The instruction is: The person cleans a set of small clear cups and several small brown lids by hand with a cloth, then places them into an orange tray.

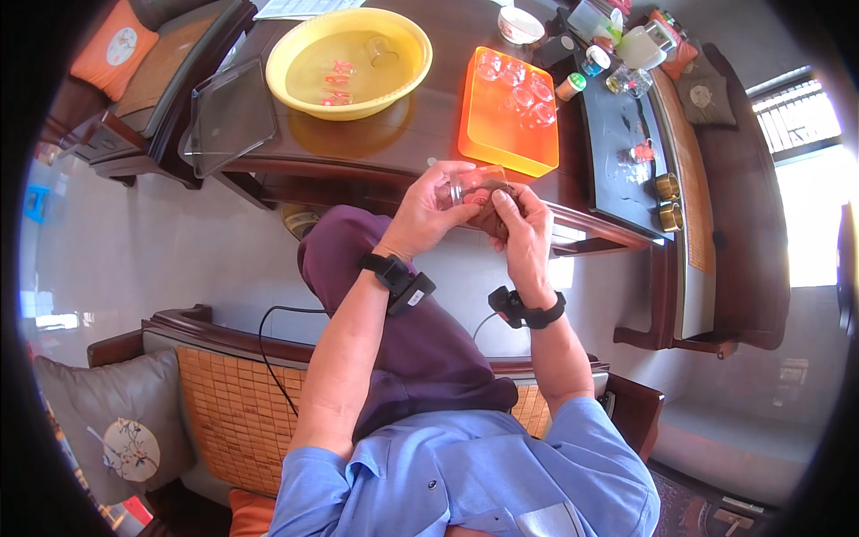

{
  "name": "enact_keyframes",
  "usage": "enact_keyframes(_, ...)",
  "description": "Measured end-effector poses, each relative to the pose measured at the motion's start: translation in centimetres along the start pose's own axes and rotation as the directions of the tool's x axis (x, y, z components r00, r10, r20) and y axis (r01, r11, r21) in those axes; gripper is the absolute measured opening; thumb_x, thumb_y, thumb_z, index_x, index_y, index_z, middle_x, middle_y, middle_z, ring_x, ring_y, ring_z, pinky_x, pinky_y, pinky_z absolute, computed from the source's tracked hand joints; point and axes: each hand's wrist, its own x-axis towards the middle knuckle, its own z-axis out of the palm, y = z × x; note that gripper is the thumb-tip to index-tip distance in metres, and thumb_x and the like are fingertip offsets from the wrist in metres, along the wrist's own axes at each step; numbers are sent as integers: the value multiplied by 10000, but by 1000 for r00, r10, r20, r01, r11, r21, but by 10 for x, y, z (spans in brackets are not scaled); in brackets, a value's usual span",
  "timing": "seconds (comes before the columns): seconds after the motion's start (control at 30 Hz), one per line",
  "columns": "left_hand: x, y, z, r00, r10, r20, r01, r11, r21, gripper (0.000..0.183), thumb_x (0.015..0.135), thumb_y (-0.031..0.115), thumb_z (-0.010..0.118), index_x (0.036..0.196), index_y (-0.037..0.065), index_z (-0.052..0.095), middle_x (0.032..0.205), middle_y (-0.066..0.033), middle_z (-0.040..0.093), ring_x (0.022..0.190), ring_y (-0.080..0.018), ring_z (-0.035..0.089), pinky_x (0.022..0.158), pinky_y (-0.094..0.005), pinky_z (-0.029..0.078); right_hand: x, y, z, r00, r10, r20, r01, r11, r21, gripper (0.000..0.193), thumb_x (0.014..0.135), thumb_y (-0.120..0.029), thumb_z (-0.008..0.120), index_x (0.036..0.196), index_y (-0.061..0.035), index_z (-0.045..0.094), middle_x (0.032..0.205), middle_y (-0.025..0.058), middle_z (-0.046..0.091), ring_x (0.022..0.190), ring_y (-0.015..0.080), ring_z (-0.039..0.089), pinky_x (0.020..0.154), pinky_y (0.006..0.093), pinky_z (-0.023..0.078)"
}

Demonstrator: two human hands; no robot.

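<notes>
Over the table's front edge, my left hand (424, 211) is closed round a small clear glass (458, 190) with red markings. My right hand (530, 231) presses a brown cloth (489, 222) against the same glass, its thumb on the cloth near the rim. Just beyond my hands lies an orange tray (501, 154), with several clear glasses (523, 96) grouped in its far part. To the left of it a yellow basin (279, 70) holds water. More glasses with red markings (337, 82) sit in that water, along with a plain clear one (383, 52).
A dark transparent lid (234, 116) leans at the table's left end. On the right, a black tea tray (617, 134) carries a small red figure (642, 152) and two gold cups (668, 201). A white bowl (521, 26) and a green-capped container (571, 86) stand near the orange tray.
</notes>
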Motion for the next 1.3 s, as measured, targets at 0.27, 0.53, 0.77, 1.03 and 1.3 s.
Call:
enact_keyframes(0.27,3,8,-13,925,-350,150,366,925,-103,544,956,126,734,1430,40,482,1185,-56,661,1064,-141,647,957,-321,548,15,-24,-29,902,-152,404,275,924,-266,125,977,-54,629,1079,10,663,897,49,709,766,91,666,673,242,544)
enact_keyframes(0.53,1,7,-3,986,-157,58,162,982,-99,588,940,82,744,1461,71,472,1112,-36,661,1018,-136,648,908,-333,573,18,0,-15,970,-228,-80,238,959,156,214,1048,-98,550,1206,2,655,761,-24,634,670,23,550,536,196,369)
enact_keyframes(0.77,-1,-2,-14,991,-103,-89,96,992,-80,324,918,55,763,1188,53,585,1125,-59,673,1001,-128,648,894,-294,553,4,26,22,752,-645,137,606,594,-529,367,986,-59,597,1348,-6,622,1295,120,660,1203,223,615,1013,338,502)
enact_keyframes(1.03,1,-3,-7,995,92,-44,-85,986,142,263,873,60,815,1022,75,598,997,-7,662,988,-126,644,909,-298,551,15,9,9,986,26,167,-104,871,479,388,1014,-90,607,1389,-6,551,1314,99,643,1151,175,633,950,331,530)
enact_keyframes(1.3,2,3,3,940,340,36,-264,655,707,248,781,152,880,921,53,701,1054,-56,647,1032,-198,613,936,-355,512,21,27,-10,984,10,178,-93,880,465,516,899,-68,742,1373,5,553,1273,102,654,1107,174,627,958,329,509)
